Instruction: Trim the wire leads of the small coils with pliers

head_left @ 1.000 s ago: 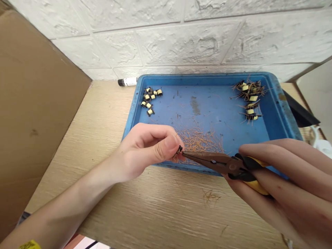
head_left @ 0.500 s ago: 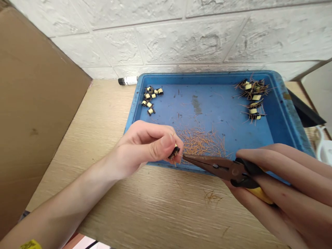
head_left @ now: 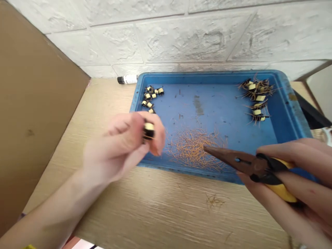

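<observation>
Between the thumb and fingers of my left hand is a small black-and-yellow transformer, slightly blurred, above the front left corner of the blue tray. My right hand is closed around long-nose pliers with yellow-and-black handles. Their jaws look closed, the tip over a heap of cut copper wires in the tray. Several transformers without long wires lie in the tray's back left corner. Others with long loose wires are piled at its back right.
A white tube with a black cap lies left of the tray by the white brick wall. Cardboard stands at the left. A few wire scraps lie on the wooden table. Something black sits right of the tray.
My left hand has moved left and up with the transformer, away from the pliers. My right hand has shifted right with the pliers.
</observation>
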Motion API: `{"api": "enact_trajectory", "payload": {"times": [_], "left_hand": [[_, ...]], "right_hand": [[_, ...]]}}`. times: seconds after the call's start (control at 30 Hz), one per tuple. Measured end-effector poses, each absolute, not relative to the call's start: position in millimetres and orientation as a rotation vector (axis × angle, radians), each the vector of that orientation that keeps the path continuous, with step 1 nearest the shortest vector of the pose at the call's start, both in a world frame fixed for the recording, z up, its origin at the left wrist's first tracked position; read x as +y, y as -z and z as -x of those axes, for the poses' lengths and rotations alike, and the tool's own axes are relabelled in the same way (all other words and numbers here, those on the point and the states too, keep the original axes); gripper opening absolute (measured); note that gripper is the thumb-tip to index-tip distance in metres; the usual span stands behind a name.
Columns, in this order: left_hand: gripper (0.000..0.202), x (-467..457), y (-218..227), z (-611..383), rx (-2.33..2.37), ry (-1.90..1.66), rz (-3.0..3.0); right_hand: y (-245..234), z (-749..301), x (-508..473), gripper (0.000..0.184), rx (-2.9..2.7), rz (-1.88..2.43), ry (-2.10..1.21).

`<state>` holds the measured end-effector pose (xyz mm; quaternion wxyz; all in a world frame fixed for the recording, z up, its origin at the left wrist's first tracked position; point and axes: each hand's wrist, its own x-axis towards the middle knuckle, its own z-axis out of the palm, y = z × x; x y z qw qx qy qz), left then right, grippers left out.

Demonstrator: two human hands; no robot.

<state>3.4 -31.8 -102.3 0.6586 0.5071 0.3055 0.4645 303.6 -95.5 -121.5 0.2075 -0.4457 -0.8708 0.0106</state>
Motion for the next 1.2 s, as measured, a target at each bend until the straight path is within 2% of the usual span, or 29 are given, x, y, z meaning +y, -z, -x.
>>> {"api": "enact_trajectory", "payload": {"times": [0.23, 0.63, 1.2], "left_hand": [[0.041, -50.0, 114.0, -8.4, 0.746, -0.787, -1.174], [0.032, -51.9, 120.9, -11.4, 0.694, -0.826, -1.180], [0.033, -51.9, 119.4, -12.0, 0.696, -0.790, -1.154]], "right_hand": [[116.0, -288.4, -103.2, 0.027, -2.473, 1.133, -0.066], [115.4, -281.4, -99.6, 0.026, -2.450, 1.071, 0.014], [119.1, -284.0, -98.2, 0.026, -2.447, 1.036, 0.004]]}}
